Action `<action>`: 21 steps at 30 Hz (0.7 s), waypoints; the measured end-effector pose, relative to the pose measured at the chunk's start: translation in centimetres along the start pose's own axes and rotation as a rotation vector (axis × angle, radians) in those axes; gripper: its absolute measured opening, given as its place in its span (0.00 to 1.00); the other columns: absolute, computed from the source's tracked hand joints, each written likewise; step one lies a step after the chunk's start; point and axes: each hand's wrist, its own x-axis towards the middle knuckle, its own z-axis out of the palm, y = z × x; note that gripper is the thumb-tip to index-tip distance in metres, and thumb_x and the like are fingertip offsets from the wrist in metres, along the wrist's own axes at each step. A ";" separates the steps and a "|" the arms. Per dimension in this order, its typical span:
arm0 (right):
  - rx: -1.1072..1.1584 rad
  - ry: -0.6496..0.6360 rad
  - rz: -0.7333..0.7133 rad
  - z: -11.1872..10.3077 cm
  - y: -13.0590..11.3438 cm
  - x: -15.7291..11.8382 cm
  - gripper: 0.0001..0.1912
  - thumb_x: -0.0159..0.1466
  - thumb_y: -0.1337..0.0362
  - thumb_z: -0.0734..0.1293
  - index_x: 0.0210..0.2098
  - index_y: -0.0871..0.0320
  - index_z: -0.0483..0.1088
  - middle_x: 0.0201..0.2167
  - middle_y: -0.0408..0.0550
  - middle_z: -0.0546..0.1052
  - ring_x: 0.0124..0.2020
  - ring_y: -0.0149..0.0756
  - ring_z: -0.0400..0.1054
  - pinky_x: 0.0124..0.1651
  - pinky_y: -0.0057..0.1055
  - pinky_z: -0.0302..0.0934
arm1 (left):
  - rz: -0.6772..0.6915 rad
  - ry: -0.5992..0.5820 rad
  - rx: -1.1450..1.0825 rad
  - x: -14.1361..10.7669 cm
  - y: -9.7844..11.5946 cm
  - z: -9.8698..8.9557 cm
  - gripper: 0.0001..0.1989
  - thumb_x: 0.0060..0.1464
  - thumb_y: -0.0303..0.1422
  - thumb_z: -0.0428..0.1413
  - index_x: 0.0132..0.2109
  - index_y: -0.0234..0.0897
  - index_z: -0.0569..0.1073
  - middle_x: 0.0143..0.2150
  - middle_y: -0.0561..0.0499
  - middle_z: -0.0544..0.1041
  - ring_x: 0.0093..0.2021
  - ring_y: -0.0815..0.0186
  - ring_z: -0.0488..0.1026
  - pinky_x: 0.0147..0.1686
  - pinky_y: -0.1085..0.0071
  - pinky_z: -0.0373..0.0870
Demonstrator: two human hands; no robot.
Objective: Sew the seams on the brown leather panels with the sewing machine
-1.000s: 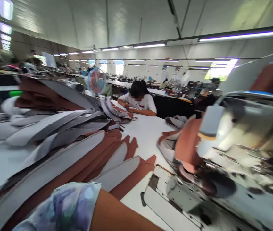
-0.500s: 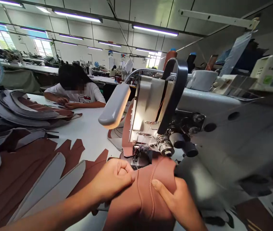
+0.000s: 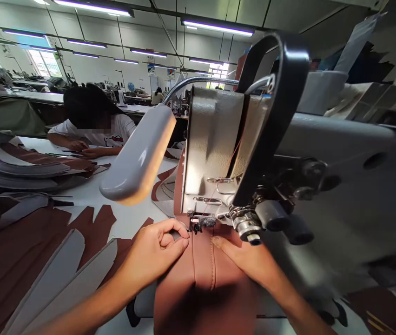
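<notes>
A reddish-brown leather piece (image 3: 203, 272) with a stitched seam runs up under the presser foot (image 3: 195, 226) of a sewing machine (image 3: 214, 135) and hangs down toward me. My left hand (image 3: 159, 246) pinches its left edge beside the presser foot, thumb and index finger closed together. On the right, my right hand (image 3: 245, 260) grips the same leather, its thumb lying on top near the stitched line. The other right fingers are hidden by the leather and the machine. Orange-brown thread passes down the machine's front toward the needle area.
A grey lamp (image 3: 138, 153) on a flexible neck hangs left of the machine head. Brown and grey cut pieces (image 3: 27, 260) cover the table's left side. Across the table a person (image 3: 93, 123) bends over handwork. A black curved bar (image 3: 281, 107) rises over the machine.
The leather and both hands have moved forward to the presser foot, and the leather now lies straighter beneath it. My view has shifted closer to the machine.
</notes>
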 end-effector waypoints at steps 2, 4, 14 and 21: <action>0.064 -0.035 0.013 -0.1 0.1 0.0 0.16 0.55 0.59 0.63 0.40 0.56 0.73 0.40 0.48 0.77 0.48 0.42 0.68 0.53 0.34 0.61 | -0.011 -0.003 0.001 0.1 0.0 0.1 0.11 0.44 0.40 0.51 0.30 0.36 0.68 0.12 0.63 0.50 0.16 0.75 0.44 0.16 0.78 0.40; 0.142 -0.068 0.027 -0.1 0.1 0.0 0.15 0.55 0.61 0.64 0.42 0.55 0.73 0.40 0.45 0.77 0.45 0.39 0.70 0.51 0.30 0.64 | -0.027 -0.012 -0.003 0.2 0.0 0.2 0.12 0.44 0.41 0.51 0.30 0.36 0.68 0.12 0.63 0.51 0.15 0.75 0.44 0.16 0.78 0.41; 0.057 -0.143 0.096 -0.5 2.5 0.1 0.14 0.58 0.61 0.62 0.43 0.52 0.73 0.42 0.44 0.77 0.46 0.41 0.70 0.51 0.37 0.63 | -0.074 -0.022 -0.002 0.4 0.4 0.4 0.13 0.43 0.43 0.52 0.29 0.38 0.67 0.12 0.64 0.49 0.15 0.75 0.43 0.16 0.77 0.40; 0.063 -0.075 0.114 -0.3 4.2 0.9 0.11 0.54 0.61 0.66 0.36 0.56 0.76 0.38 0.48 0.78 0.44 0.44 0.70 0.55 0.43 0.58 | -0.074 -0.029 0.020 0.6 0.5 0.5 0.12 0.44 0.42 0.50 0.29 0.37 0.67 0.12 0.64 0.47 0.15 0.75 0.42 0.15 0.78 0.40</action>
